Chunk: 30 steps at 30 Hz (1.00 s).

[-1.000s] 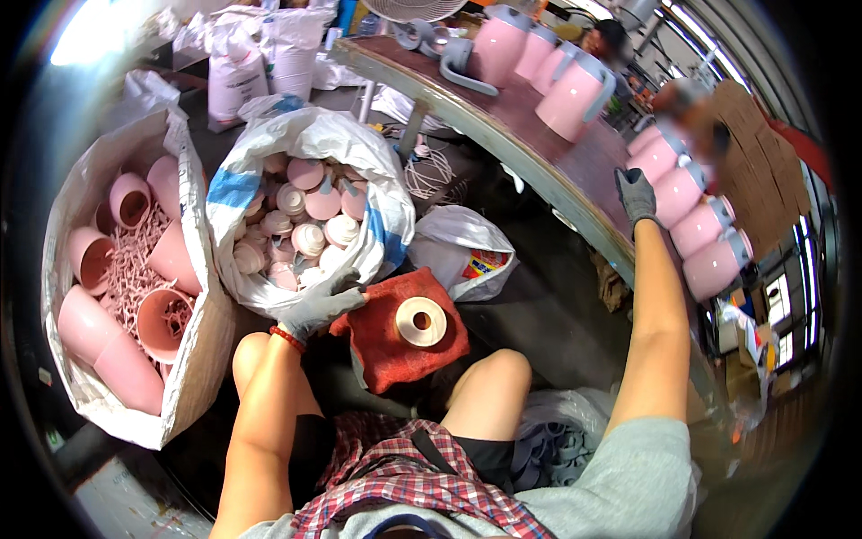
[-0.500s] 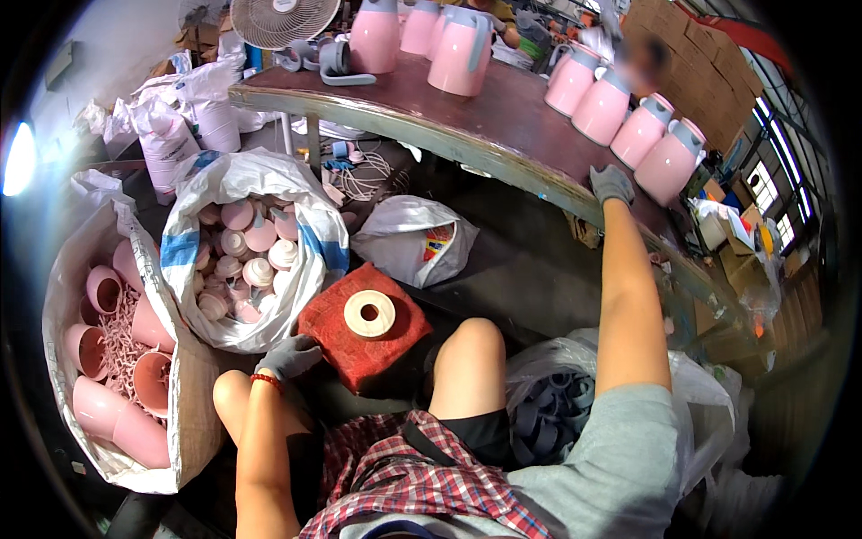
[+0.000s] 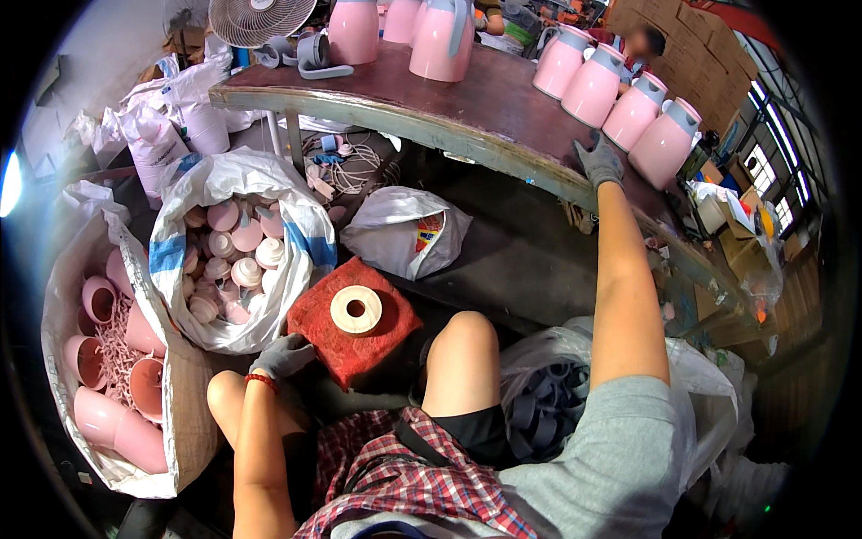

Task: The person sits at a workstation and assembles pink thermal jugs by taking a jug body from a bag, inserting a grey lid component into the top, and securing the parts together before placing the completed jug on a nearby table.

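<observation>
While near jugs (image 3: pixel 663 151), right grip (image 3: pixel 598 162) wider

Pink-and-grey jugs (image 3: pixel 663 148), red cloth (image 3: pixel 354 352)

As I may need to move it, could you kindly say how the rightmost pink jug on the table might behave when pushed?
The pink jug probably feels slippery, given its glossy body. It seems stiff, its wall smooth and undented. Its body widens downward, so it may slide before tipping.

A pale wall (image 3: pixel 117 63) rises at upper left near a glaring white light (image 3: pixel 11 189); a long, brown-topped surface (image 3: pixel 503 106) stands over the dark grey floor (image 3: pixel 516 247); bright, paned windows (image 3: pixel 761 171) show at right.
</observation>
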{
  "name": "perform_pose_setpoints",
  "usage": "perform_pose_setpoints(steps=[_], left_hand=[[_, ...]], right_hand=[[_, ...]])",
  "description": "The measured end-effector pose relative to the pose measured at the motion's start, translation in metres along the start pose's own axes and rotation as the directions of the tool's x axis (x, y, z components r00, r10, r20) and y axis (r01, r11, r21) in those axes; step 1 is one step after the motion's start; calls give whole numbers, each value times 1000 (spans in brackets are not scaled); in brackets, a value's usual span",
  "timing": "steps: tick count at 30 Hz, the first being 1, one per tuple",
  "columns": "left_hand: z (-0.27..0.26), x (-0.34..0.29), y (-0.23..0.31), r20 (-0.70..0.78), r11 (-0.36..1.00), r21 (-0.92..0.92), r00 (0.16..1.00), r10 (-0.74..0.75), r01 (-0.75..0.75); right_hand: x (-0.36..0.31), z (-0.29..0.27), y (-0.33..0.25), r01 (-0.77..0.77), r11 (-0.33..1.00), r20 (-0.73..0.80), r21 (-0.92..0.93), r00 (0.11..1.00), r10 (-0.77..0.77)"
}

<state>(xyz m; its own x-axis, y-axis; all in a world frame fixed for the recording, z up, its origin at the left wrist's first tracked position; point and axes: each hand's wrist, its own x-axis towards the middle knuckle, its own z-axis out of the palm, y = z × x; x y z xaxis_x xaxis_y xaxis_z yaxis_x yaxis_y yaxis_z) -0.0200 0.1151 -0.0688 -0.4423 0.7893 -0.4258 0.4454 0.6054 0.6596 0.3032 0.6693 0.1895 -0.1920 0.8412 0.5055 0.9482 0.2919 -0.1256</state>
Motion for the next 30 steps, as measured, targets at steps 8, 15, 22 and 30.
perform_pose_setpoints(steps=[8, 15, 22, 30], left_hand=[[-9, -10, 13, 68, 998, -50, 997, -26, 29], [-7, -6, 6, 35, 999, -45, 999, -9, 10], [-7, -5, 8, 21, 1000, -21, 1000, -12, 12], [-11, -15, 11, 23, 997, -76, 1000, 7, -5]], right_hand=[[-10, -5, -3, -65, 993, -198, -98, 979, 45], [-9, -9, -7, -108, 994, -23, 23, 994, 109], [-11, -9, -6, -95, 995, -34, 27, 995, 96], [-18, -14, -11, -111, 993, -40, 33, 993, 112]])
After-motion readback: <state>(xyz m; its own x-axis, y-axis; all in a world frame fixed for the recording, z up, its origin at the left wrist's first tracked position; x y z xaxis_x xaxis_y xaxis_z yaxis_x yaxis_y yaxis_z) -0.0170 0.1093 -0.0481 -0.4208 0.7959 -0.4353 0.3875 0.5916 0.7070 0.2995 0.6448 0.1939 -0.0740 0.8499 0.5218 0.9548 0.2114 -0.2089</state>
